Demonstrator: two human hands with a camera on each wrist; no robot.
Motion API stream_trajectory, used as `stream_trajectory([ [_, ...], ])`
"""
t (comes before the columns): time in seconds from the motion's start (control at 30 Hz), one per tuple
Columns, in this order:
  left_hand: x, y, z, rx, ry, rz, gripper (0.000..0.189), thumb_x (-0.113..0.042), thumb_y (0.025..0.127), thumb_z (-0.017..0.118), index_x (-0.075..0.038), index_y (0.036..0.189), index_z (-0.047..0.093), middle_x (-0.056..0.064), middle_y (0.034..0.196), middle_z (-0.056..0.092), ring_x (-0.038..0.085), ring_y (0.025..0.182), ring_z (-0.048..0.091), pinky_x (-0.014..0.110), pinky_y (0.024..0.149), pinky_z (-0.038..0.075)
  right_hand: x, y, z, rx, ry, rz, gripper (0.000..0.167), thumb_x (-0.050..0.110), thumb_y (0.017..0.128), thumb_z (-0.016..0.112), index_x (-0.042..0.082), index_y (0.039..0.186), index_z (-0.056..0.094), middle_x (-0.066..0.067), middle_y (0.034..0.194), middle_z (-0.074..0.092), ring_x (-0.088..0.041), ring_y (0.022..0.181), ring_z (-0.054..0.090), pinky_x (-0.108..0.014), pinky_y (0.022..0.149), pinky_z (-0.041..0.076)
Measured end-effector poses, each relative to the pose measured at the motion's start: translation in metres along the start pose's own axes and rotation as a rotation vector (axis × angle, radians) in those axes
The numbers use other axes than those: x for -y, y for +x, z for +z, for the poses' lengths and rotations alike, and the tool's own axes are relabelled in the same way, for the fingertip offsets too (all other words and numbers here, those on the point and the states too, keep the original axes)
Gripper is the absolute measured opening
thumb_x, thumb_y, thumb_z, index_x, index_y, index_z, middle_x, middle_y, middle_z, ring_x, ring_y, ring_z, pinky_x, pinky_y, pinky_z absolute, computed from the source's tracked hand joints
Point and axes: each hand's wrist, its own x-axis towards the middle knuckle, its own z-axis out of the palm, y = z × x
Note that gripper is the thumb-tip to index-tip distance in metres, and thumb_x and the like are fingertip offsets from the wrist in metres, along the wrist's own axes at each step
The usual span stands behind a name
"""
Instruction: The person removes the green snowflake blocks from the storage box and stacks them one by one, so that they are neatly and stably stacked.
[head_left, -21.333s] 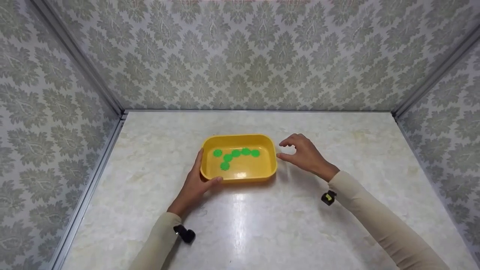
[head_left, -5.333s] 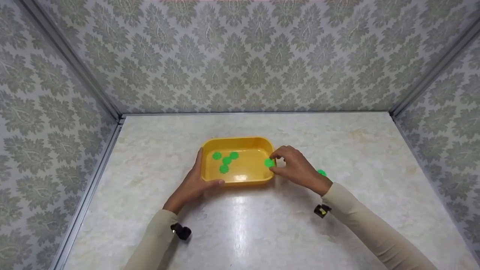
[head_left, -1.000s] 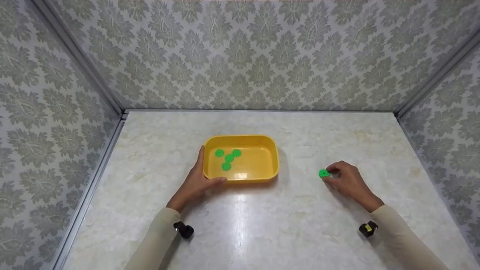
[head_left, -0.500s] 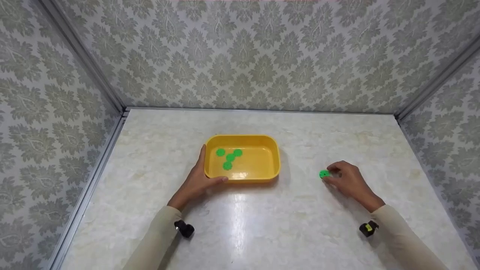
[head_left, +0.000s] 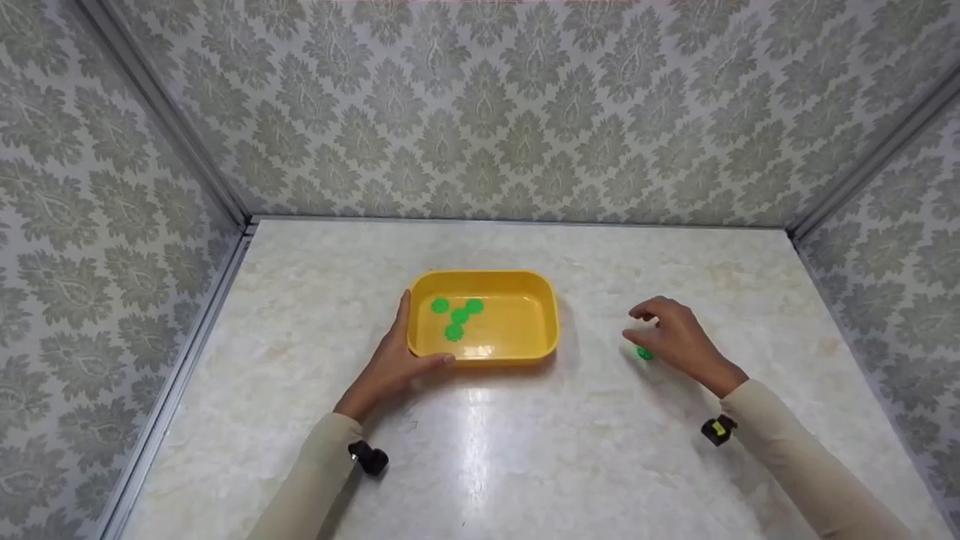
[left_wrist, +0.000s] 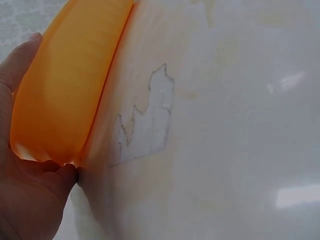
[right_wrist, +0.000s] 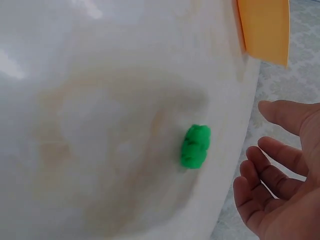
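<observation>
A yellow plastic tub (head_left: pixel 517 322) stands mid-table, its left end held by my left hand (head_left: pixel 390 367), thumb on the near rim and fingers along the left side. On the tub's floor lie several small green scalloped discs (head_left: pixel 454 331), grouped toward the left. My right hand (head_left: pixel 675 337) hovers to the right of the tub, thumb and fingers apart with nothing between them. A short stack of green discs (right_wrist: pixel 195 146) sits on the table below that hand; in the head view the hand partly covers it. The tub's orange-looking outer wall (left_wrist: pixel 65 80) fills the left wrist view's upper left.
The marbled white tabletop (head_left: pixel 480 450) shows a bright reflection in front of the tub. Patterned wall panels (head_left: pixel 480 112) enclose the back and sides. A small worn patch (left_wrist: pixel 155 115) marks the table near the tub. Each wrist carries a black camera (head_left: pixel 369 457).
Since 21 seconds ago, discs have left the tub and a green stack stands on the table. In the last half second, my right hand released the stack and moved up and left.
</observation>
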Motion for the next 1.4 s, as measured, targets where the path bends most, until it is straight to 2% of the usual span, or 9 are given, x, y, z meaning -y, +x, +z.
stream_trajectory([
  [0.27, 0.0, 0.001, 0.0, -0.001, 0.004, -0.016, 0.139, -0.041, 0.086, 0.096, -0.023, 0.179, -0.006, 0.006, 0.184, 0.018, 0.028, 0.159, 0.038, 0.054, 0.132, 0.026, 0.023, 0.022, 0.005, 0.021, -0.033, -0.083, 0.033, 0.013, 0.099, 0.084, -0.003, 0.126, 0.075, -0.023, 0.124, 0.072, -0.044, 0.116, 0.065, -0.059, 0.097, 0.055],
  [0.4, 0.0, 0.0, -0.002, 0.007, 0.02, -0.045, 0.139, -0.045, 0.087, 0.095, -0.023, 0.178, -0.008, 0.005, 0.185, 0.013, 0.028, 0.163, 0.032, 0.054, 0.133, 0.024, 0.037, 0.034, 0.009, 0.037, -0.05, -0.103, 0.034, 0.015, 0.098, 0.086, -0.002, 0.126, 0.076, -0.022, 0.123, 0.073, -0.043, 0.115, 0.065, -0.056, 0.096, 0.055],
  [0.57, 0.0, 0.001, -0.001, 0.012, 0.033, -0.046, 0.139, -0.044, 0.088, 0.094, -0.022, 0.178, -0.01, 0.007, 0.185, 0.012, 0.029, 0.164, 0.031, 0.056, 0.133, 0.022, 0.046, 0.042, 0.016, 0.052, -0.041, -0.123, 0.034, 0.017, 0.098, 0.086, -0.001, 0.126, 0.077, -0.021, 0.122, 0.073, -0.042, 0.114, 0.064, -0.055, 0.097, 0.054],
  [0.83, 0.0, 0.0, -0.001, -0.003, 0.03, -0.032, 0.139, -0.041, 0.087, 0.095, -0.023, 0.178, -0.008, 0.009, 0.183, 0.018, 0.03, 0.161, 0.034, 0.055, 0.132, 0.025, 0.06, 0.053, 0.025, 0.066, -0.003, -0.131, 0.036, 0.018, 0.098, 0.087, -0.001, 0.126, 0.077, -0.021, 0.123, 0.073, -0.043, 0.116, 0.064, -0.053, 0.098, 0.054],
  [1.13, 0.001, 0.0, -0.003, 0.0, 0.013, -0.021, 0.138, -0.041, 0.088, 0.095, -0.022, 0.178, -0.009, 0.005, 0.184, 0.014, 0.028, 0.165, 0.027, 0.055, 0.134, 0.02, 0.078, 0.064, 0.038, 0.068, 0.068, -0.196, 0.032, 0.019, 0.098, 0.086, 0.001, 0.123, 0.079, -0.019, 0.12, 0.074, -0.044, 0.115, 0.064, -0.05, 0.096, 0.054],
  [1.3, 0.0, 0.0, 0.0, -0.007, 0.014, -0.042, 0.139, -0.041, 0.087, 0.095, -0.024, 0.178, -0.008, 0.004, 0.184, 0.016, 0.027, 0.164, 0.029, 0.053, 0.134, 0.021, 0.084, 0.068, 0.048, 0.08, 0.107, -0.23, 0.032, 0.019, 0.099, 0.086, -0.001, 0.123, 0.078, -0.02, 0.119, 0.073, -0.043, 0.113, 0.064, -0.054, 0.096, 0.055],
  [1.4, 0.001, 0.0, 0.001, -0.007, 0.013, -0.052, 0.139, -0.041, 0.087, 0.095, -0.024, 0.178, -0.008, 0.004, 0.184, 0.015, 0.027, 0.165, 0.028, 0.053, 0.134, 0.021, 0.088, 0.071, 0.055, 0.078, 0.113, -0.257, 0.029, 0.017, 0.098, 0.087, 0.0, 0.12, 0.079, -0.021, 0.117, 0.074, -0.041, 0.109, 0.064, -0.052, 0.095, 0.054],
])
